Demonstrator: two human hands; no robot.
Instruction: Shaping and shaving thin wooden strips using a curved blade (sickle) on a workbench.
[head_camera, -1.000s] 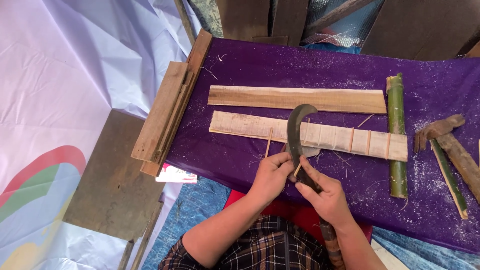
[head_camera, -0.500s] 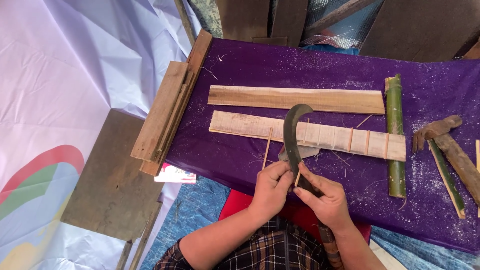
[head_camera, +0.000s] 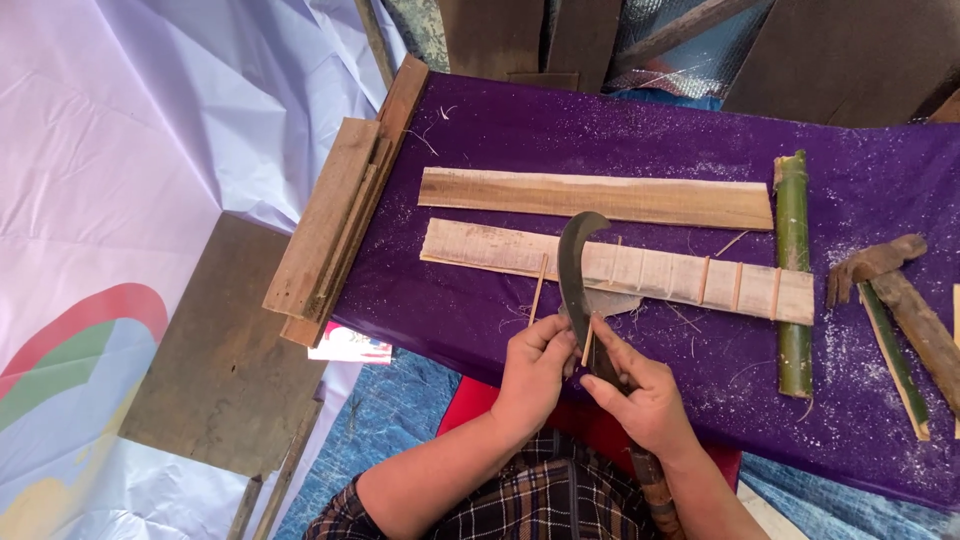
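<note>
hands meet near the purple cloth's (head_camera: 480, 150) edge: left hand (head_camera: 535, 372) pinching a thin bamboo sliver (head_camera: 588, 342), right hand (head_camera: 645, 398) gripping a curved dark sickle knife (head_camera: 574, 268).

Two planks (head_camera: 600, 198) lie on cloth (head_camera: 640, 130), stalk (head_camera: 793, 270) right (perhaps bamboo)

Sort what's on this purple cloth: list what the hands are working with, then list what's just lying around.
In hand:
left hand and right hand on the curved knife
thin stick against the blade

Lying about:
notched board
plain plank
green bamboo
hammer
loose stick
stacked planks
</note>
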